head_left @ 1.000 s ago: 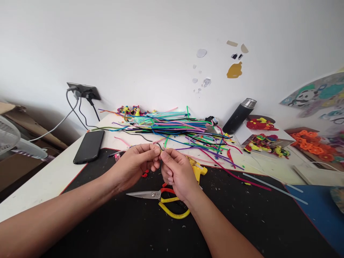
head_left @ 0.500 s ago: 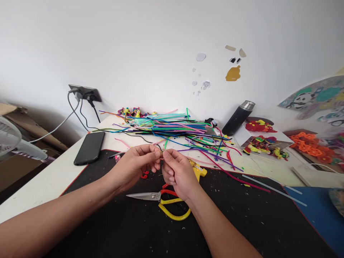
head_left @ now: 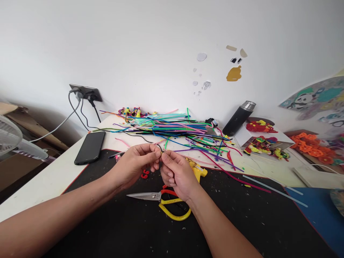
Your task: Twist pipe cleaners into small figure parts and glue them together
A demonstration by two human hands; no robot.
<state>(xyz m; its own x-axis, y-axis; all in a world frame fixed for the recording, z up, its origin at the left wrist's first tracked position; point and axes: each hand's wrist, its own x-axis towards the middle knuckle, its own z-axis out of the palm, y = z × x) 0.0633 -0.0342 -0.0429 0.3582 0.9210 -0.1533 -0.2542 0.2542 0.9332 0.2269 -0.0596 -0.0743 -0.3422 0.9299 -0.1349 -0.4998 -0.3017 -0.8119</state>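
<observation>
Fingertip to fingertip, my left hand [head_left: 139, 161] and my right hand [head_left: 178, 173] meet above the black mat [head_left: 107, 222]. Both are closed in a pinch around something tiny, mostly hidden by the fingers; a yellowish speck shows between them. Below my right hand lie scissors [head_left: 145, 196] with one red and one yellow handle, the blades pointing left. Small red curled pieces [head_left: 145, 174] rest on the mat under my left hand. A yellow glue gun [head_left: 199, 171] is partly covered behind my right hand.
A heap of coloured pipe cleaners [head_left: 174, 127] spreads along the wall. On the left lies a phone [head_left: 90, 147]; a black flask [head_left: 239, 118] leans at the back right, beside a white box [head_left: 279, 138] with small fuzzy figures. Clear glue sticks [head_left: 275, 190] lie at right.
The pinched fingertips have shifted slightly, my right hand moving a touch left and closer to my left. The objects on the table stay where they were.
</observation>
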